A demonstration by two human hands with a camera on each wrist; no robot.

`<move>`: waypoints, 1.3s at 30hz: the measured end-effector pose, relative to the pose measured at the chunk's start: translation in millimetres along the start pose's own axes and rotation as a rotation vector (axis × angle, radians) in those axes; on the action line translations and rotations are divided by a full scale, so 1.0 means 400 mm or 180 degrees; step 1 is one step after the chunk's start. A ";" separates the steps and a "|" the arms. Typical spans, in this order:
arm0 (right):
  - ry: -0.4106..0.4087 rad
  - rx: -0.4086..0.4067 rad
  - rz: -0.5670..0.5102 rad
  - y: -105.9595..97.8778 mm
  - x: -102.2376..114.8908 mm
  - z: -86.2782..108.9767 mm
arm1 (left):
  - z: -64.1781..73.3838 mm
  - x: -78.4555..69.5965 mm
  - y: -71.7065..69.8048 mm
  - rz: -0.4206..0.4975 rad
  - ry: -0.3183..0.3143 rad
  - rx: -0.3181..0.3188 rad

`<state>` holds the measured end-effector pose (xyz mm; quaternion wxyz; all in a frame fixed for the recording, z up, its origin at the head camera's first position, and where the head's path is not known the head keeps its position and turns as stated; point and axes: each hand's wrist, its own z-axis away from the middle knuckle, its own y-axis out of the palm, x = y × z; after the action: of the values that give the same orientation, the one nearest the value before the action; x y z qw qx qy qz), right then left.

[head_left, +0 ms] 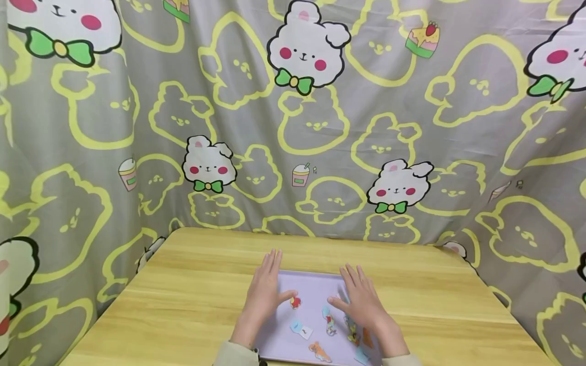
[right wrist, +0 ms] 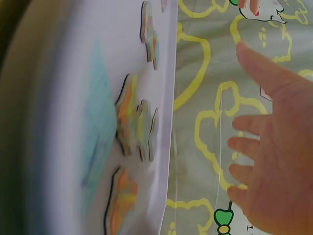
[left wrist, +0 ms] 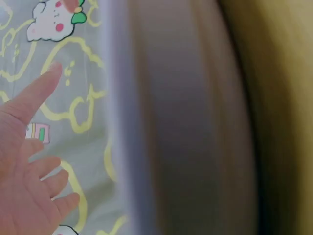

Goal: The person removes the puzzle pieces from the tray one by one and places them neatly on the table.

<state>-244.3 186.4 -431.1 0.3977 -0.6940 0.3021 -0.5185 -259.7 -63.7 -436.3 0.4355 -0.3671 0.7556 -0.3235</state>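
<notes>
A shallow lilac tray (head_left: pixel 311 284) lies on the table, with several flat cut-out pieces in it. My left hand (head_left: pixel 263 292) is over the tray's left edge, fingers straight and thumb pointing inward beside a small red piece (head_left: pixel 295 303). Over the right side is my right hand (head_left: pixel 364 300), its fingers extended too and its palm bare in the right wrist view. Below the red piece lie a blue-and-white piece (head_left: pixel 301 329) and an orange animal-shaped piece (head_left: pixel 319 352). A colourful figure piece (head_left: pixel 329 323) sits left of the right hand, which partly covers other pieces.
The wooden table (head_left: pixel 183 295) extends around the tray on both sides and behind it. A grey curtain (head_left: pixel 256 127) with rabbit prints hangs at the table's back and sides. In the left wrist view, the tray's blurred side (left wrist: pixel 181 117) fills the middle.
</notes>
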 end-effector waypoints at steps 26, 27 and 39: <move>-0.0537 0.0389 -0.0005 -0.015 -0.065 0.056 | 0.005 0.093 -0.030 0.0623 -0.0351 0.0369; -0.0522 0.0400 0.0011 -0.017 -0.066 0.058 | 0.005 0.094 -0.031 0.0615 -0.0362 0.0382; -0.0432 0.0523 -0.0051 -0.027 -0.084 0.079 | 0.007 0.120 -0.042 0.0842 -0.0778 0.0666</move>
<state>-223.1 227.4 -442.6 0.4687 -0.6950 0.2254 -0.4964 -269.5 -113.0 -443.9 0.5984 -0.2541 0.7010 -0.2933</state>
